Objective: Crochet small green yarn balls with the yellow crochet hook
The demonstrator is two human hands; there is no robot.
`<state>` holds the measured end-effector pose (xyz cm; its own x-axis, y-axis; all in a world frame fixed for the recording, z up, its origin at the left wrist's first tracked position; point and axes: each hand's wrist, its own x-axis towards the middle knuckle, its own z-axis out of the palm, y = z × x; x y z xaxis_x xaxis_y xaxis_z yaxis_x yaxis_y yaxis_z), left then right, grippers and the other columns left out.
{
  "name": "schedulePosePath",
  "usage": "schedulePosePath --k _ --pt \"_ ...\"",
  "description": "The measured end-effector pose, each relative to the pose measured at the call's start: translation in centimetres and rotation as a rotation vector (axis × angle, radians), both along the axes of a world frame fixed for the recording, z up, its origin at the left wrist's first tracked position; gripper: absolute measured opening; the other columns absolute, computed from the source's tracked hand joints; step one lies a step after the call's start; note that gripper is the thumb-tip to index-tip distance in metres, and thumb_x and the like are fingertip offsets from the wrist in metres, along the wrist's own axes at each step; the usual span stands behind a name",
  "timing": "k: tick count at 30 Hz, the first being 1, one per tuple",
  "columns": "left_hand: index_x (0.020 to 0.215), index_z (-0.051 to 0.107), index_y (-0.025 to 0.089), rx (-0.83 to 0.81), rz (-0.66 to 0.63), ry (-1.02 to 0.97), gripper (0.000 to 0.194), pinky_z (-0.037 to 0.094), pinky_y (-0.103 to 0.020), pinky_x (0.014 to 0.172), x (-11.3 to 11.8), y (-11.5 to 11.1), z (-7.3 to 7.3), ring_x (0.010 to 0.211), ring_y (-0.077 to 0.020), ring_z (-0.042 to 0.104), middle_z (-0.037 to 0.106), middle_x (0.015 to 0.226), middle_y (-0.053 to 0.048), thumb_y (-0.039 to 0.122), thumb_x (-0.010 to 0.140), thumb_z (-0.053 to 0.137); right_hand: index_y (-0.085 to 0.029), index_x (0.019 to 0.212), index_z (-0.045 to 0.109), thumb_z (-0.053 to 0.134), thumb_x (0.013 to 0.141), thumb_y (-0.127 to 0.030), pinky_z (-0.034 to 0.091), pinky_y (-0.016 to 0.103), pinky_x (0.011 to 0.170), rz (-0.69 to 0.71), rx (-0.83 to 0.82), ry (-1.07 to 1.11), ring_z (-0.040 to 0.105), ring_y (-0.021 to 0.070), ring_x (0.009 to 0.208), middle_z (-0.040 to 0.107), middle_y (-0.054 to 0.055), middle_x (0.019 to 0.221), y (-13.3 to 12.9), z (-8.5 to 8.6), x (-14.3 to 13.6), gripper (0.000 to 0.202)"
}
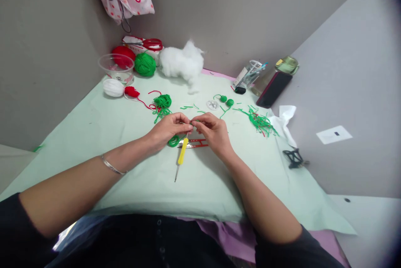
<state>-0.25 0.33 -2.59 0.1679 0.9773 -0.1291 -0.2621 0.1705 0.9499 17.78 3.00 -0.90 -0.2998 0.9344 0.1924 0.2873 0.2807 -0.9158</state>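
Note:
Near the middle of the table, my left hand (171, 129) and my right hand (213, 131) meet at the fingertips, both pinched closed. A bit of green yarn shows between them, mostly hidden by the fingers. Just below the fingertips is a yellow-handled crochet hook (182, 152), its lower metal end pointing toward me; its upper end reaches my left fingers. Red-handled snips (197, 143) lie beneath the hands. Beside my left hand is a small coil of green yarn (173, 141), and behind it a tangled green yarn bundle (162, 101).
White stuffing (182, 62), a green yarn ball (145, 65), red scissors (152, 44) and a clear tub (116, 69) stand at the back. Two small green balls (229, 103), yarn scraps (261, 123), a phone (274, 89) and a black clip (294, 158) are to the right.

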Motion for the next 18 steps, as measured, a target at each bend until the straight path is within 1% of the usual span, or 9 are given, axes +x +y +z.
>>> schedulePosePath --k 3,6,8,10,12,15,17,18 --pt "0.077 0.064 0.021 0.013 0.033 0.012 0.021 0.057 -0.03 0.075 0.1 0.0 0.3 0.074 -0.0142 0.071 0.069 0.077 0.004 0.025 0.068 0.083 -0.021 0.079 0.073 0.075 0.079 -0.036 0.05 0.03 0.062 -0.022 -0.073 0.069 0.056 0.0125 0.059 0.072 0.002 0.08 0.2 0.4 0.1 0.015" --pt "0.076 0.071 0.021 0.014 0.042 0.057 0.011 0.057 -0.031 0.074 0.1 -0.1 0.4 0.075 -0.0166 0.072 0.071 0.077 0.001 0.024 0.071 0.079 -0.021 0.079 0.07 0.075 0.079 -0.037 0.049 0.03 0.062 -0.054 -0.075 0.065 0.055 0.0132 0.059 0.067 0.0 0.071 0.3 0.7 0.2 0.017" --pt "0.077 0.076 0.021 0.011 0.044 0.095 0.006 0.057 -0.033 0.074 0.0 -0.1 0.4 0.077 -0.0192 0.073 0.074 0.076 -0.001 0.024 0.072 0.078 -0.021 0.079 0.068 0.075 0.081 -0.038 0.049 0.03 0.063 -0.074 -0.047 0.037 0.055 0.0139 0.06 0.065 -0.001 0.069 0.1 0.7 0.3 0.018" --pt "0.079 0.08 0.022 0.006 0.052 0.125 0.008 0.057 -0.035 0.077 0.0 -0.1 0.3 0.08 -0.0211 0.073 0.076 0.076 -0.003 0.024 0.072 0.079 -0.022 0.079 0.066 0.072 0.085 -0.039 0.049 0.031 0.065 -0.083 0.025 -0.012 0.057 0.0147 0.063 0.066 0.0 0.072 -0.2 0.7 0.2 0.018" --pt "0.08 0.082 0.022 0.002 0.06 0.139 0.01 0.058 -0.036 0.081 0.0 -0.1 0.2 0.084 -0.0225 0.074 0.078 0.08 -0.004 0.026 0.071 0.08 -0.023 0.081 0.066 0.065 0.092 -0.036 0.05 0.031 0.069 -0.064 0.145 -0.071 0.059 0.0155 0.068 0.068 0.002 0.079 -0.7 0.6 0.1 0.017" --pt "0.079 0.081 0.02 0.002 0.056 0.113 0.02 0.058 -0.037 0.086 0.0 -0.1 0.2 0.092 -0.0244 0.075 0.081 0.088 -0.007 0.039 0.074 0.082 -0.024 0.087 0.069 0.057 0.099 -0.03 0.051 0.031 0.072 0.023 0.348 -0.2 0.063 0.0169 0.075 0.069 0.004 0.086 -1.2 0.2 -0.1 0.017" --pt "0.078 0.08 0.018 0.001 0.04 0.084 0.031 0.058 -0.037 0.087 0.0 -0.1 0.3 0.094 -0.0249 0.074 0.081 0.09 -0.008 0.049 0.075 0.081 -0.024 0.09 0.071 0.056 0.1 -0.028 0.049 0.03 0.07 0.089 0.438 -0.295 0.062 0.0168 0.075 0.069 0.004 0.085 -1.2 -0.2 -0.1 0.018" --pt "0.079 0.08 0.017 -0.001 0.031 0.073 0.034 0.058 -0.037 0.086 -0.1 -0.1 0.3 0.093 -0.0246 0.074 0.081 0.089 -0.009 0.051 0.075 0.082 -0.024 0.091 0.071 0.056 0.101 -0.028 0.048 0.029 0.069 0.112 0.462 -0.331 0.062 0.0164 0.074 0.068 0.004 0.084 -1.2 -0.3 -0.1 0.018"
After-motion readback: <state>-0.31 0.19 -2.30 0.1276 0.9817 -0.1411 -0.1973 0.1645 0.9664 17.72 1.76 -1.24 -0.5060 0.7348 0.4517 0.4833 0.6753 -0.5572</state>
